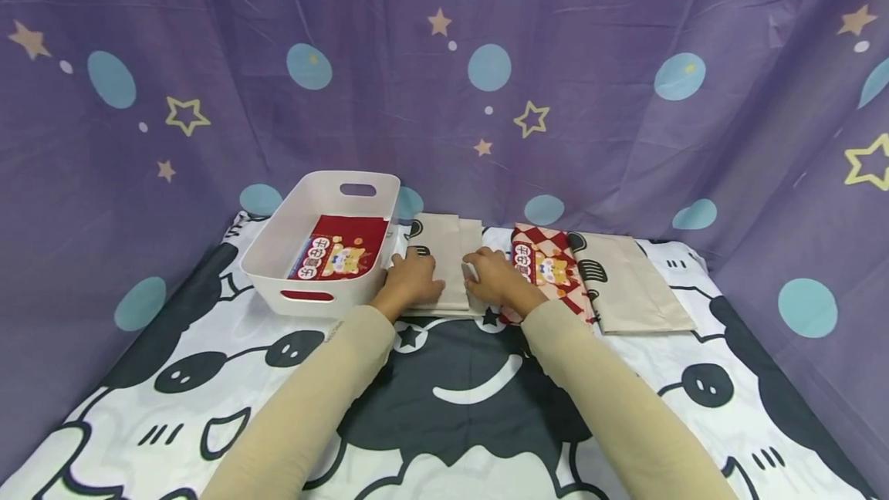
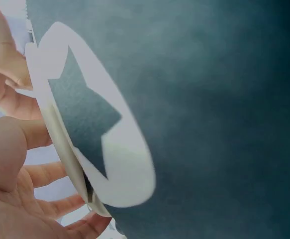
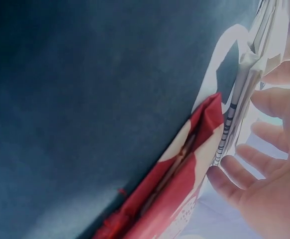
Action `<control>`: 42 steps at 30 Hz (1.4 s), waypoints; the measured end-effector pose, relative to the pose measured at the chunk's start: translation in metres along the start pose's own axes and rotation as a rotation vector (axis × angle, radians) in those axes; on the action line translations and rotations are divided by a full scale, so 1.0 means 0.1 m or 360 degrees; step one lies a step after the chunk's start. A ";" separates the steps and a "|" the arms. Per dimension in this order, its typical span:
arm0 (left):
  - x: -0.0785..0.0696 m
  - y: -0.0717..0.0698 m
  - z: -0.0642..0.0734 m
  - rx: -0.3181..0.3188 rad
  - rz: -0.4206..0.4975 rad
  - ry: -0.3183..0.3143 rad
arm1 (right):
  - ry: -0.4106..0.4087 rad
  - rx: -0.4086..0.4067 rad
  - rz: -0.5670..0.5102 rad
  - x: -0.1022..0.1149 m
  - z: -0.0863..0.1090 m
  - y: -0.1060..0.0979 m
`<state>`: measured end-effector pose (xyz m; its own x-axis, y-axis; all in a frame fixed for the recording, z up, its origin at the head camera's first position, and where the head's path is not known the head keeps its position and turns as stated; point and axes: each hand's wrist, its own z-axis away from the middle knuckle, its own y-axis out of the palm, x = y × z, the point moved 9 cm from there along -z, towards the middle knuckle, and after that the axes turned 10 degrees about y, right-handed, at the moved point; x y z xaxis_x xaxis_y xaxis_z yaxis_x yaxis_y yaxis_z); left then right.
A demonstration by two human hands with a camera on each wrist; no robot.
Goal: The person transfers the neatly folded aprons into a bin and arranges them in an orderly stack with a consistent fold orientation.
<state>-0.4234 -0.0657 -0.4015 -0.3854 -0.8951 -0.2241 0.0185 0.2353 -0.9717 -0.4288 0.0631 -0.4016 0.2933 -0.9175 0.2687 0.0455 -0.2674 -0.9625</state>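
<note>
A folded beige cloth [image 1: 444, 284] with black printed shapes lies in the middle of the far side of the table. My left hand [image 1: 414, 278] rests on its left part, fingers spread and fairly straight along the folded edge in the left wrist view. At its right edge is my right hand [image 1: 496, 278]. In the right wrist view the right fingers are extended and apart, with the thumb tip beside the layered edge. Just right of that hand lies a red-and-cream checked folded cloth [image 1: 544, 234] with a cartoon animal panel.
Left of the hands stands a white plastic basket [image 1: 258, 257], holding a red folded cloth [image 1: 353, 227] with a cartoon print. Another beige folded piece [image 1: 642, 284] lies at the right, against the checked one. A purple curtain [image 1: 417, 83] hangs behind the table's printed cover [image 1: 472, 454].
</note>
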 end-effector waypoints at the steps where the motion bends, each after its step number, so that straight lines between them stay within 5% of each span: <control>1: 0.01 0.00 0.00 -0.0005 0.0029 -0.0001 | -0.0008 0.0000 -0.0004 0.00 0.00 0.00; 16: -0.02 0.00 -0.04 0.0011 0.0170 -0.0039 | 0.0010 0.0054 -0.0081 -0.15 -0.02 -0.02; 24: -0.09 -0.01 -0.05 0.0035 0.0276 -0.0057 | -0.0025 -0.0018 -0.0105 -0.17 -0.04 -0.09; 31: -0.16 -0.01 -0.09 0.0004 0.0285 0.0020 | 0.0027 -0.0004 -0.0133 -0.21 -0.05 -0.07; 42: -0.03 -0.05 -0.07 -0.0066 0.0305 -0.0008 | 0.0064 -0.0048 -0.0308 -0.25 -0.05 -0.11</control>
<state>-0.4284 -0.0612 -0.3955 -0.3739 -0.8344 -0.4050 0.0528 0.4168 -0.9075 -0.4417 0.0879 -0.3976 0.2434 -0.8591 0.4503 0.0685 -0.4478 -0.8915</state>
